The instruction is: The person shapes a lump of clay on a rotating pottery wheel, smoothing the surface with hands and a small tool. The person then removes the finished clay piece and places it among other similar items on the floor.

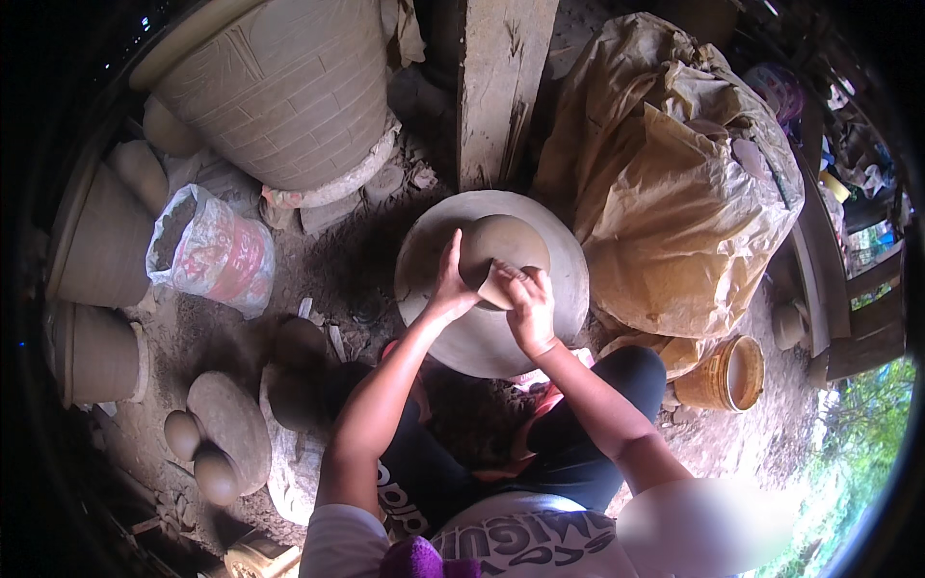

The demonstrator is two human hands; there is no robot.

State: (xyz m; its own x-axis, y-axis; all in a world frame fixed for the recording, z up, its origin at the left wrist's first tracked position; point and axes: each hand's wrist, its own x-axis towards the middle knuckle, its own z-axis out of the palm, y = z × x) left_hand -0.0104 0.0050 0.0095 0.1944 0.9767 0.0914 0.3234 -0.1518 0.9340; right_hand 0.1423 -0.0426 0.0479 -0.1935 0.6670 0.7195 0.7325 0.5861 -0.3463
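A round, smooth lump of brown clay [506,241] sits on a wide pale potter's wheel [568,270] in front of my legs. My left hand [455,286] rests against the clay's left side, its fingers straight and pointing away from me. On the near right side of the clay is my right hand [528,301], its fingers bent and closed over a small tan piece [495,289]. Whether that piece is a thin tool or part of the clay is hard to make out.
A large clay pot [289,106] with a brick-like pattern stands far left. A sack of clay [217,250] is beside it. A wooden post [501,87] rises behind the wheel. Brown plastic sheeting [674,222] covers a pile at right, near a bucket [737,374]. Clay balls [216,477] lie lower left.
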